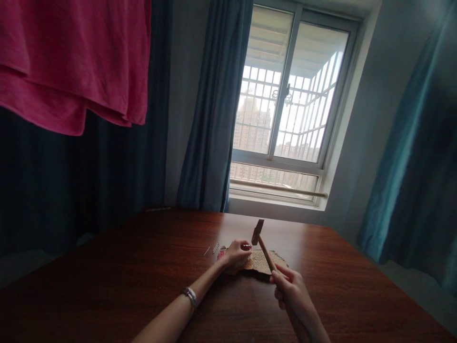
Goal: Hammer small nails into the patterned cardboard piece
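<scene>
My right hand (290,285) is wrapped round the wooden handle of a hammer (266,251). The hammer's dark head is raised above the far side of a torn-edged piece of brown cardboard (266,261) dotted with many small dark marks. My left hand (238,252) is at the left part of this cardboard, fingers curled and tips pinched together. Whatever lies between those fingertips is too small to make out. Just left of that hand, a few thin metal pieces like nails (215,248) lie on the table.
The dark reddish-brown wooden table (150,286) stretches out on all sides of the cardboard. Behind it are a window (285,119) with bars outside and blue curtains (210,109). Pink cloth (107,62) hangs at the upper left.
</scene>
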A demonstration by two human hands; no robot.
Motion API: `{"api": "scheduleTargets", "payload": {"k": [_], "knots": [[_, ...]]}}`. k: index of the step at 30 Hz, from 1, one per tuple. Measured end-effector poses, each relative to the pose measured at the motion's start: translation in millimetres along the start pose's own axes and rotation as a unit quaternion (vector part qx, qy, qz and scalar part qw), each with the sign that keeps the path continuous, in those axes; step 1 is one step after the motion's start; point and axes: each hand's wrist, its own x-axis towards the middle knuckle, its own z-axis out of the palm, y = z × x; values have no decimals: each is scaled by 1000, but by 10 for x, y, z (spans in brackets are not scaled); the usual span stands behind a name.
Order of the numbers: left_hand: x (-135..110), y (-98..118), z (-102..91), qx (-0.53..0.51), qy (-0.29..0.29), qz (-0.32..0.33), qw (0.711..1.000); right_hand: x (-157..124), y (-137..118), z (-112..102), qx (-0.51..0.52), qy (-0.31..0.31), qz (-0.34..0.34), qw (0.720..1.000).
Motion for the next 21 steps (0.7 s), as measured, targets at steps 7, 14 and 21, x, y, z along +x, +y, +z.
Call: {"api": "scheduleTargets", "payload": {"k": [7, 14, 21], "knots": [[8, -22, 6, 27, 16, -28, 999, 21, -16, -31, -11, -20, -1, 1000], [-13, 15, -11, 37, 12, -7, 999, 27, -23, -5, -26, -9, 4, 1000], [3, -6, 17, 50, 17, -30, 998, -5, -83, 80, -44, -8, 13, 999]]}}
